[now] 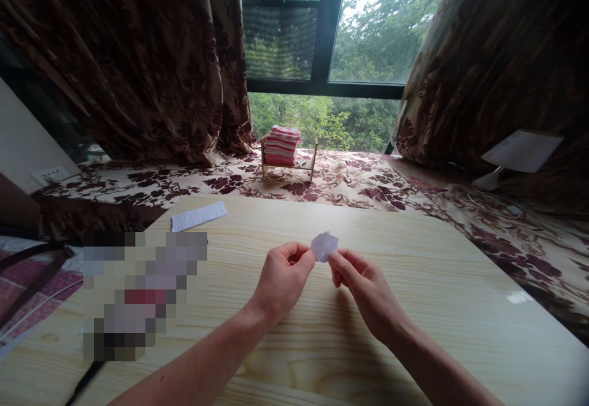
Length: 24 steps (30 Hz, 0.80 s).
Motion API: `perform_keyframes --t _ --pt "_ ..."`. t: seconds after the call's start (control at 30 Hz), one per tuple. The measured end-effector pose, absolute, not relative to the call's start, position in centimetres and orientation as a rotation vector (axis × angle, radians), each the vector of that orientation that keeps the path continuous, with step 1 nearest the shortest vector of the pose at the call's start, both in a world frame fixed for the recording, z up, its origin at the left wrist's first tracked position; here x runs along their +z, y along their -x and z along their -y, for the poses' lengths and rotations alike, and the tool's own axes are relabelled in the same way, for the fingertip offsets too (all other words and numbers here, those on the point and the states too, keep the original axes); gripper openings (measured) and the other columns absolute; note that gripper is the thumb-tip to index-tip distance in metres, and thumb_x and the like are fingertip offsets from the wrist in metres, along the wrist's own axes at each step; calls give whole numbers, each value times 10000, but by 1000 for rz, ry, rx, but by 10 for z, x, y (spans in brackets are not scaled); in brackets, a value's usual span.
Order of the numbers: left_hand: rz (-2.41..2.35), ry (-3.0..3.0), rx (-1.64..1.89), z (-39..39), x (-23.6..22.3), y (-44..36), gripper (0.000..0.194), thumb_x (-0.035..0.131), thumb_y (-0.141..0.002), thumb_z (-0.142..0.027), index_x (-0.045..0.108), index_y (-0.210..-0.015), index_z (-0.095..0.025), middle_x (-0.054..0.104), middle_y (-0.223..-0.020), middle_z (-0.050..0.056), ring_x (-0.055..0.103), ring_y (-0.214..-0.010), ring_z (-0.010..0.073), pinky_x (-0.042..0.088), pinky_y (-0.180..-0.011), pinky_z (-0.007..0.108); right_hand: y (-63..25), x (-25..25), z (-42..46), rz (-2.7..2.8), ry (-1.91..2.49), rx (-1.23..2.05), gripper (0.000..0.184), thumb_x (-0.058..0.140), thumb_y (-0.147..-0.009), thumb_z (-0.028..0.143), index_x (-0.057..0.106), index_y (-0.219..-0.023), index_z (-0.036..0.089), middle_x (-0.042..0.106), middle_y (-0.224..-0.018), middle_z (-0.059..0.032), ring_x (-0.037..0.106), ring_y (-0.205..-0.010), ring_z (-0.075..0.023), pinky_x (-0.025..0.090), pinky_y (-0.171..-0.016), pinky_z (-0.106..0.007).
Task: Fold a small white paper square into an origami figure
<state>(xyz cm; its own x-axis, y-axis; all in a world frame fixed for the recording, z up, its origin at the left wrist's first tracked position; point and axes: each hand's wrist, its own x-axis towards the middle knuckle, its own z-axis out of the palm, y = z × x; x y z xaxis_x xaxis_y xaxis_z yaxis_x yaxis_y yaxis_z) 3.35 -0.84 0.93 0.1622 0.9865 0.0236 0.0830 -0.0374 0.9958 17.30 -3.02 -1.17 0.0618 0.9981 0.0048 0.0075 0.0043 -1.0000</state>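
Observation:
A small folded piece of pale lilac paper is held up just above the light wooden table. My left hand pinches its left edge between thumb and forefinger, the other fingers curled in. My right hand pinches its right lower edge in the same way. Both hands meet near the middle of the table, a little above its surface.
A white strip of printed paper lies at the table's far left edge. A blurred-out patch covers the left part. Beyond, on a floral cloth, stands a small wooden rack with folded striped cloths. A white lamp stands right.

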Motion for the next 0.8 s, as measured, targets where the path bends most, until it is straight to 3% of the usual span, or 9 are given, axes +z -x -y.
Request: perform_keyframes --t 0.13,0.27,0.43,0.53,0.8 --pt "-1119 -1361 1084 9 10 -33 234 557 -753 -324 597 -618 -136 472 -574 -30 399 -579 98 324 -546 216 -175 -10 29 1094 1163 1229 302 637 -768 434 569 -662 160 439 -573 34 356 -582 -102 306 -575 -244" --pt "-1139 -1343 1151 8 13 -31 259 530 -790 -342 648 -673 -143 512 -597 -15 468 -643 121 367 -600 224 -179 -6 27 761 844 1535 220 675 -732 311 547 -641 156 427 -622 28 339 -588 -94 331 -554 -222" --pt "-1049 -1420 1186 11 13 -30 164 553 -787 -256 673 -764 -147 604 -700 10 527 -699 130 416 -676 238 -177 0 28 526 598 1774 149 645 -737 210 551 -646 139 331 -588 47 256 -526 -74 291 -468 -185" --pt "-962 -1564 1222 15 14 -31 145 547 -784 -175 687 -810 -147 625 -803 33 553 -762 139 434 -743 253 -174 0 30 509 552 1837 151 626 -757 192 556 -639 129 287 -576 56 206 -505 -67 256 -442 -175" --pt "-913 -1787 1288 25 20 -34 111 624 -723 -102 691 -789 -161 573 -783 23 557 -770 136 454 -764 253 -167 -4 33 554 681 1865 158 665 -703 264 646 -736 111 236 -567 66 164 -510 -68 236 -450 -180"
